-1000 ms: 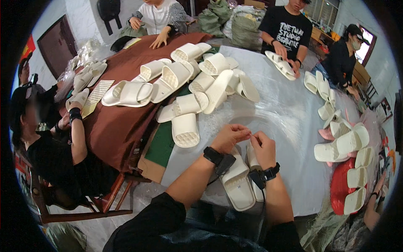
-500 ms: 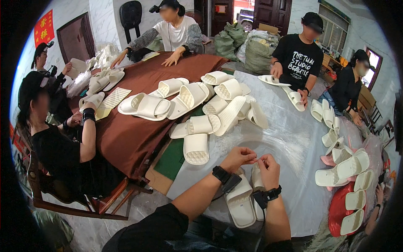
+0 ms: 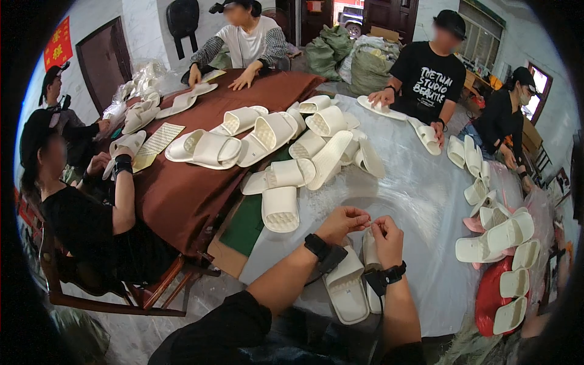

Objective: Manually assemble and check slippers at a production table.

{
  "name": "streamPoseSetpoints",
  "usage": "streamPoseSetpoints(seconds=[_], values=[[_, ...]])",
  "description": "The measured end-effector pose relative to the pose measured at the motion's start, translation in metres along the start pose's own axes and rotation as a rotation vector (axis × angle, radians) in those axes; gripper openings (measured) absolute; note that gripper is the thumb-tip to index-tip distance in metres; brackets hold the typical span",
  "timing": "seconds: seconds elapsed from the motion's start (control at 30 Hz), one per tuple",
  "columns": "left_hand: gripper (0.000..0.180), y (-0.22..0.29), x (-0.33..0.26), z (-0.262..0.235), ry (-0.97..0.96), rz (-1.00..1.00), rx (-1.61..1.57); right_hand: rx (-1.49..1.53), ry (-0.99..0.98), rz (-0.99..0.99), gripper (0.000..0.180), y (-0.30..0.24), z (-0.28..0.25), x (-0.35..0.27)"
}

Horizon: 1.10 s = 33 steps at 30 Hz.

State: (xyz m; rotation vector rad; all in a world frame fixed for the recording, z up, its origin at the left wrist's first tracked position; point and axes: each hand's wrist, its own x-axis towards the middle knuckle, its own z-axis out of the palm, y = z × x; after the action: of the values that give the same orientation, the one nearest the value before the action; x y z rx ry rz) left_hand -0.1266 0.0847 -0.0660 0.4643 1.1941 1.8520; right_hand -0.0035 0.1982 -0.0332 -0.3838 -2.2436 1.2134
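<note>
My left hand and my right hand meet fingertip to fingertip above the table, both pinched closed. Whatever lies between the fingers is too small to make out. Just below them, a cream slipper lies with its toe end toward me. Its mate sits beside it, partly covered by my right hand and wrist. Ahead of my hands, a spread of thin clear strands rests on the plastic-covered table. A cream slipper from the nearby pile lies to the left of my hands.
More cream slippers are heaped ahead, and others line the right edge. A brown cloth covers the adjoining table. Co-workers handle slippers around it. A wooden chair stands at left; sacks sit behind.
My view has shifted slightly, while my hands stay pinched together over the slippers. The person at the far side now holds a slipper on the brown cloth.
</note>
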Motion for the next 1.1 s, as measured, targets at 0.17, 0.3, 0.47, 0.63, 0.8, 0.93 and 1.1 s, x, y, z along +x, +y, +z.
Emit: streamPoseSetpoints(seconds=[0.17, 0.3, 0.47, 0.63, 0.8, 0.93, 1.1], values=[[0.020, 0.001, 0.001, -0.007, -0.007, 0.018, -0.006, 0.055, 0.026, -0.002, 0.011, 0.002, 0.004, 0.003], [0.018, 0.001, 0.003, -0.005, -0.023, 0.011, -0.003, 0.046, 0.029, -0.011, 0.012, 0.005, 0.002, 0.004], [0.020, 0.000, 0.003, -0.006, -0.006, 0.011, -0.022, 0.078, 0.012, -0.021, 0.011, 0.010, 0.003, 0.004], [0.019, 0.000, 0.002, -0.005, -0.019, 0.017, -0.016, 0.067, 0.007, -0.017, 0.012, 0.010, 0.001, 0.002], [0.017, -0.002, 0.002, -0.006, -0.029, 0.026, -0.012, 0.088, 0.012, -0.014, 0.013, 0.009, 0.002, 0.001], [0.015, -0.002, 0.001, -0.007, -0.039, 0.033, -0.042, 0.065, 0.000, -0.002, 0.013, 0.005, 0.001, 0.001], [0.014, -0.001, 0.002, -0.007, -0.033, 0.029, -0.039, 0.080, 0.005, -0.015, 0.013, 0.007, 0.002, 0.002]])
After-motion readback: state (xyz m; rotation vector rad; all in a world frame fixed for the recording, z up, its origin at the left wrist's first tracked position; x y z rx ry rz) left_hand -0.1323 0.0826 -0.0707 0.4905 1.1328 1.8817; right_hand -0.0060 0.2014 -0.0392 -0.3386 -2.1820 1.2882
